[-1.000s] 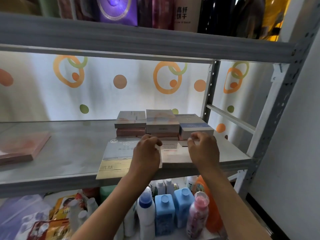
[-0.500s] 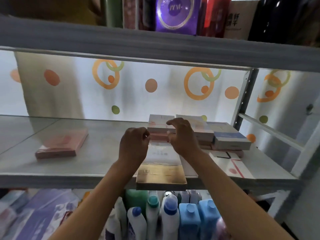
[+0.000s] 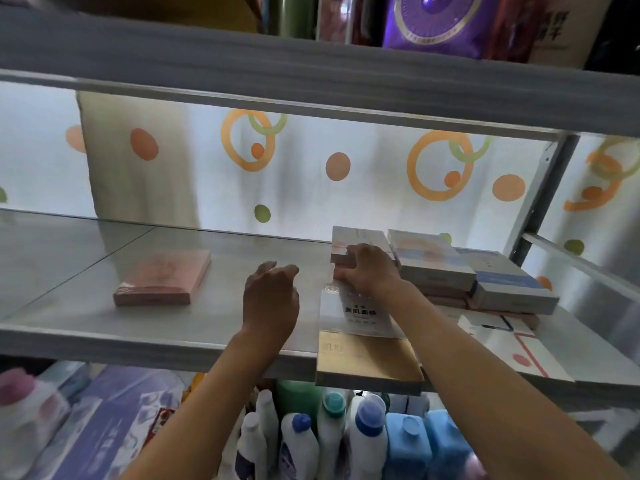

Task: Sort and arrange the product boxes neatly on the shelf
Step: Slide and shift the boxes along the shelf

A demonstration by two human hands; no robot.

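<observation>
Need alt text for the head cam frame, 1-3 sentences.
A person's right hand grips the left stack of product boxes at the back of a grey shelf, while the left hand hovers open beside it. A pink box lies alone further left.

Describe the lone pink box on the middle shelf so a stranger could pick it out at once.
Find the grey middle shelf, below the spotted curtain. On its left part, apart from the stacked boxes at the right, lies the pink box, flat and alone. It is the only box left of both hands, plain pink all over, with nothing on top of it.
</observation>
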